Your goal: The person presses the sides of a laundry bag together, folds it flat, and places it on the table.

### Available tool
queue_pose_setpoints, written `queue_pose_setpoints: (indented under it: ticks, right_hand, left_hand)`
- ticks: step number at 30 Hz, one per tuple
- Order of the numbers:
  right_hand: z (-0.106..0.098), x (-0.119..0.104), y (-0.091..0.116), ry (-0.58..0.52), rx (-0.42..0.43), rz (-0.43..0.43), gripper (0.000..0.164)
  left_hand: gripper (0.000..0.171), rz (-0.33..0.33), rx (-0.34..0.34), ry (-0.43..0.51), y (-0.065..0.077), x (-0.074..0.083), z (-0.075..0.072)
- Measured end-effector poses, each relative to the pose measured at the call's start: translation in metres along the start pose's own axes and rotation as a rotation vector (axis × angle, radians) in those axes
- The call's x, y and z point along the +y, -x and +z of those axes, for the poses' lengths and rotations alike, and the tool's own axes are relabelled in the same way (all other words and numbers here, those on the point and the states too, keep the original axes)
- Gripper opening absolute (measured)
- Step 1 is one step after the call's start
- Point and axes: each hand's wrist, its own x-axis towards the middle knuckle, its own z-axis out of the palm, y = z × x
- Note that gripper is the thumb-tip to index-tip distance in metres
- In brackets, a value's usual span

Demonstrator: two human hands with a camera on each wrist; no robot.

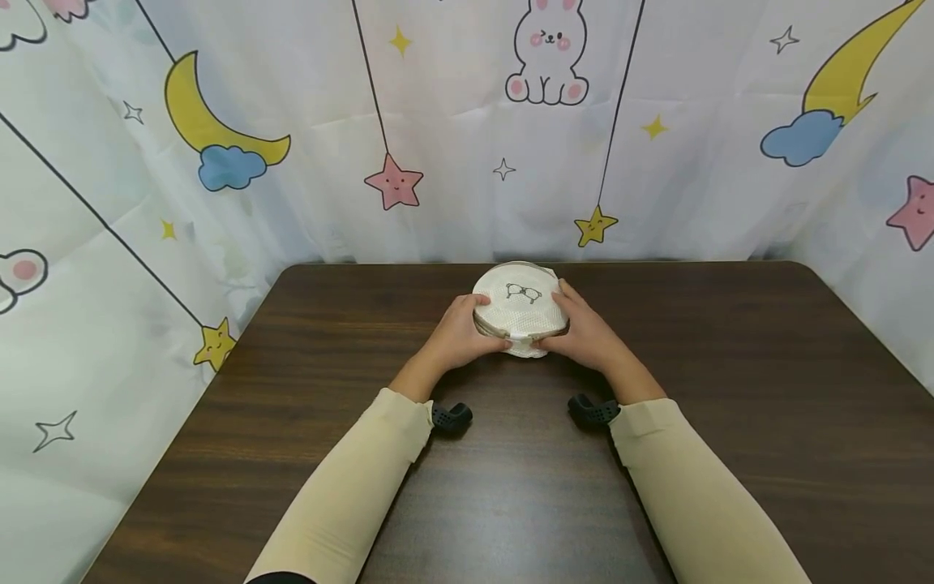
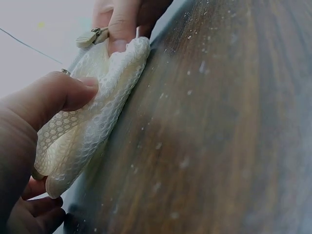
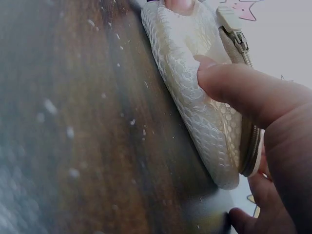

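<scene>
A round cream mesh zip bag (image 1: 520,304), like a laundry wash bag, sits near the table's far edge with a small line drawing on its top. My left hand (image 1: 464,334) grips its left side, and my right hand (image 1: 586,334) grips the right side. Both thumbs press into the mesh at the near side. In the left wrist view the mesh (image 2: 92,131) looks folded and crumpled beneath the thumb. A brown zip with a pale pull tab (image 3: 229,19) runs round the bag in the right wrist view. Fingers behind the bag are partly hidden.
The dark wood table (image 1: 503,495) stretches out round both forearms. A white curtain (image 1: 452,105) printed with moons, stars and a rabbit hangs behind and on the sides. A black wrist mount (image 1: 451,418) shows at the left cuff, another (image 1: 593,411) at the right.
</scene>
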Motion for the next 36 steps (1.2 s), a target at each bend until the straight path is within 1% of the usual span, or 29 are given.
queue_pose_setpoints:
  ticks: [4,8,11,14,17,18,20,23,25,28,34,36]
  right_hand:
    - [0.0,-0.001,-0.001,-0.057,-0.009,-0.021,0.101]
    - [-0.001,-0.004,-0.002,-0.069,-0.025,-0.067,0.09]
    - [-0.002,-0.006,-0.002,-0.075,-0.068,-0.078,0.081]
    - [-0.003,-0.009,0.0,-0.124,-0.093,-0.081,0.071]
    - [-0.002,-0.01,0.0,-0.135,-0.078,-0.1,0.062]
    - [-0.001,-0.01,-0.001,-0.125,-0.07,-0.11,0.06]
    - [0.0,-0.008,-0.003,-0.096,-0.064,-0.123,0.059]
    - [0.002,-0.007,-0.003,-0.075,-0.078,-0.124,0.059]
    - [0.001,-0.007,-0.003,-0.072,-0.097,-0.121,0.06]
    - [0.0,-0.008,-0.003,-0.062,-0.123,-0.118,0.061]
    - [-0.003,-0.008,-0.005,-0.031,-0.179,-0.103,0.061]
    - [-0.003,-0.008,-0.006,-0.025,-0.181,-0.099,0.06]
  left_hand:
    - [0.078,0.012,-0.016,-0.007,0.0,0.0,-0.003]
    - [0.06,0.046,-0.009,0.036,-0.002,0.0,-0.008]
    - [0.054,0.067,0.001,0.052,-0.004,0.0,-0.011]
    - [0.051,0.053,0.023,0.014,-0.005,0.002,-0.011]
    - [0.057,0.065,0.038,-0.076,-0.008,0.005,-0.01]
    - [0.059,0.078,0.031,-0.111,-0.009,0.006,-0.01]
    - [0.056,0.112,-0.009,-0.189,-0.012,0.008,-0.009]
    - [0.052,0.129,-0.105,-0.237,-0.016,0.011,-0.007]
    - [0.052,0.112,-0.165,-0.229,-0.017,0.013,-0.006]
    - [0.052,0.088,-0.21,-0.204,-0.018,0.013,-0.006]
    - [0.05,0.08,-0.245,-0.194,-0.02,0.012,-0.005]
    - [0.049,0.074,-0.249,-0.191,-0.02,0.011,-0.004]
